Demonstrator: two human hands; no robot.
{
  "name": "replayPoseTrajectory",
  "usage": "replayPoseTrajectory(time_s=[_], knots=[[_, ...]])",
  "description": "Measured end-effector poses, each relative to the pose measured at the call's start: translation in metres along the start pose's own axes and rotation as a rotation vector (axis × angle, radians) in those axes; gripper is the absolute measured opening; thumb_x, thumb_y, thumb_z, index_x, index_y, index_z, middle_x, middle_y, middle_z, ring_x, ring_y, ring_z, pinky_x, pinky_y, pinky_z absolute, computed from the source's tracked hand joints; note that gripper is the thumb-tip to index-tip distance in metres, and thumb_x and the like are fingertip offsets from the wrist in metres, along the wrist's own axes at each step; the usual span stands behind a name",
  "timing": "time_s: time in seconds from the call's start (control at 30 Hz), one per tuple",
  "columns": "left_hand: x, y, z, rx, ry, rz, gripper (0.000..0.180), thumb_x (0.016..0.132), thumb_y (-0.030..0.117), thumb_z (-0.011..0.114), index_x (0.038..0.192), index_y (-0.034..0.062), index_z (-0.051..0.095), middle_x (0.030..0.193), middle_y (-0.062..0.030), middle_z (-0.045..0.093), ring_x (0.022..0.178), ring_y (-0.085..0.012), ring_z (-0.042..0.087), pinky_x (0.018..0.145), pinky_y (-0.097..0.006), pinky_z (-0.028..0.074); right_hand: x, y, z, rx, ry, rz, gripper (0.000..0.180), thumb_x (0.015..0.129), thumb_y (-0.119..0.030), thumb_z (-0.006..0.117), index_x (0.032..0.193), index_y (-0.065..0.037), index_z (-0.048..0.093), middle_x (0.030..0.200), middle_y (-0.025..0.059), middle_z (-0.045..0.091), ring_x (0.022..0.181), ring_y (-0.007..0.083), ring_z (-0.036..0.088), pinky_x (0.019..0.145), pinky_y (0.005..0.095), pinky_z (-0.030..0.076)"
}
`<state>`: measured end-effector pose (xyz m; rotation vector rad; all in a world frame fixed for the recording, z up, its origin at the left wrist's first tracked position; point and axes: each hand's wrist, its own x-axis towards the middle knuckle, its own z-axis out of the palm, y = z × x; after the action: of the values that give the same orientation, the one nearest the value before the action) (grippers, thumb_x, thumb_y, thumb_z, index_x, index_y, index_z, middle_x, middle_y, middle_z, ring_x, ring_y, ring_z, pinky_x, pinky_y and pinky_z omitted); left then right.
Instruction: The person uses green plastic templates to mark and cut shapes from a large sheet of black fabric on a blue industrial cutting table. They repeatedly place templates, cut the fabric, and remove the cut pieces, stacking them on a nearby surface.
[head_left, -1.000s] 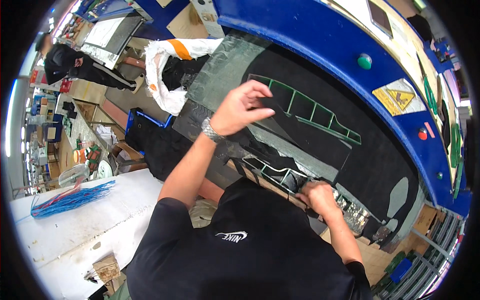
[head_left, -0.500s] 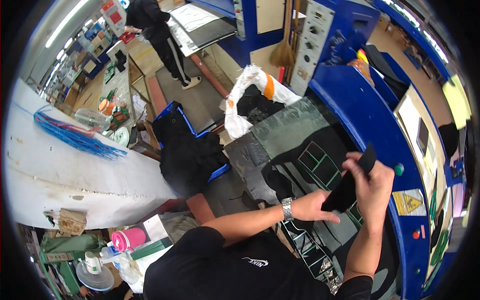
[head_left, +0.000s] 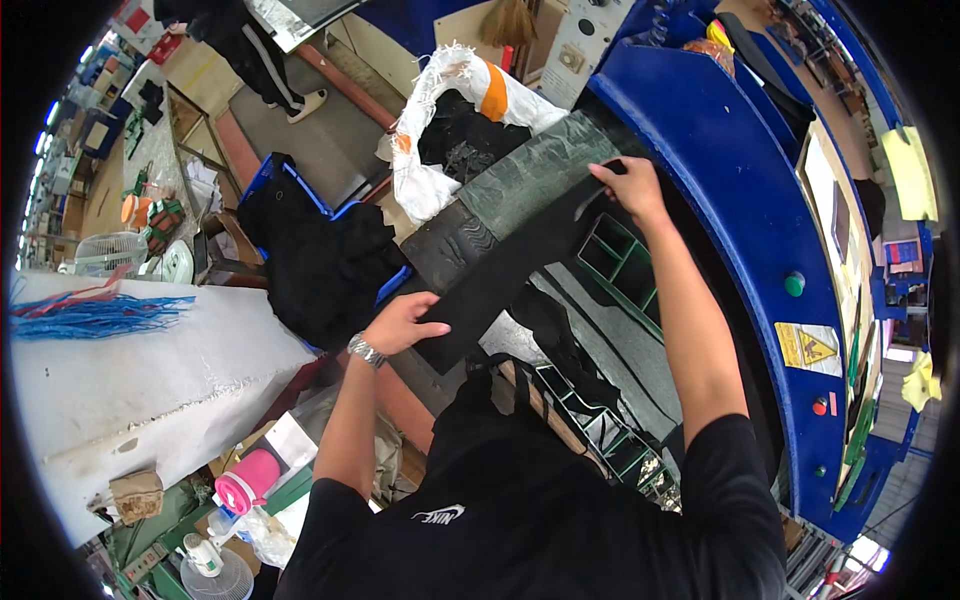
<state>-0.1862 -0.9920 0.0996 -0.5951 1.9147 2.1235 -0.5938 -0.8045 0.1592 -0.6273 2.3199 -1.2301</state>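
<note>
— Since my chest fills the lower view, what can't you see?

— My torso hides the green cutting frames (head_left: 600,420) partly. My left hand (head_left: 400,322) pinches the near end of the black strip (head_left: 510,275); my right hand (head_left: 630,185) grips its far end, over the grey mat (head_left: 530,175).

— Any signs?

— One yellow triangular warning label (head_left: 808,348) on the blue machine rim (head_left: 740,180), beneath a green button (head_left: 794,284). Beside the mat stands a white sack (head_left: 430,130).

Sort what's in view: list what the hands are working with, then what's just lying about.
In hand:
left hand
right hand
black sheet, held at both ends
green frames beneath it
blue machine

Lying about:
white sack
blue straps
pink bottle
fan
</note>
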Motion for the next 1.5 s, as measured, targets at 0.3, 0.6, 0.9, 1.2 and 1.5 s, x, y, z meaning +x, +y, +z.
replayPoseTrajectory(time_s=[0.3, 0.6, 0.9, 1.2, 1.5], knots=[[-0.015, -0.006, -0.020, 0.500, 0.531, -0.079, 0.031, 0.092, 0.009, 0.072, 0.122, 0.0010, 0.066, 0.098, -0.0100, 0.071, 0.083, -0.0144, 0.067, 0.078, -0.029, 0.055, -0.029, 0.049, -0.004, -0.265, 0.280, -0.336, 0.056, 0.089, -0.022, 0.077, 0.135, 0.002, 0.057, 0.127, 0.0216, 0.064, 0.105, 0.0324, 0.070, 0.085, 0.0403, 0.058], [0.128, 0.072, 0.071, 0.205, 0.235, 0.293, 0.024, 0.100, 0.014, 0.064, 0.121, 0.0021, 0.066, 0.105, -0.0067, 0.074, 0.090, -0.0137, 0.070, 0.078, -0.027, 0.055, -0.206, 0.078, -0.078, -0.735, -0.057, -0.075, 0.085, 0.075, -0.032, 0.086, 0.148, -0.010, 0.049, 0.152, 0.0201, 0.044, 0.138, 0.0399, 0.045, 0.115, 0.0486, 0.040], [0.237, 0.093, 0.158, 0.995, 0.343, 0.470, 0.043, 0.083, 0.033, 0.083, 0.111, 0.0026, 0.071, 0.093, -0.0125, 0.070, 0.085, -0.0299, 0.069, 0.076, -0.039, 0.056, -0.248, 0.016, -0.135, -0.788, 0.138, -0.311, 0.072, 0.073, -0.025, 0.086, 0.140, -0.017, 0.060, 0.151, 0.0178, 0.046, 0.129, 0.0356, 0.052, 0.105, 0.0460, 0.044], [0.244, 0.105, 0.186, 1.055, 0.460, 0.199, 0.044, 0.075, 0.034, 0.088, 0.101, 0.0033, 0.070, 0.107, -0.0207, 0.068, 0.105, -0.0406, 0.062, 0.092, -0.046, 0.052, -0.365, 0.096, -0.117, -0.746, -0.050, -0.102, 0.069, 0.069, -0.024, 0.087, 0.134, -0.015, 0.064, 0.149, 0.0175, 0.048, 0.130, 0.0360, 0.051, 0.105, 0.0476, 0.044], [0.207, 0.178, 0.246, 0.564, -0.071, 0.699, 0.039, 0.081, 0.022, 0.083, 0.110, 0.0036, 0.065, 0.098, -0.0149, 0.072, 0.092, -0.0301, 0.072, 0.083, -0.037, 0.056, -0.349, 0.096, -0.115, -0.342, 0.188, -0.063, 0.112, 0.056, -0.024, 0.095, 0.154, -0.017, 0.041, 0.157, 0.0199, 0.038, 0.144, 0.0407, 0.038, 0.119, 0.0471, 0.036]])
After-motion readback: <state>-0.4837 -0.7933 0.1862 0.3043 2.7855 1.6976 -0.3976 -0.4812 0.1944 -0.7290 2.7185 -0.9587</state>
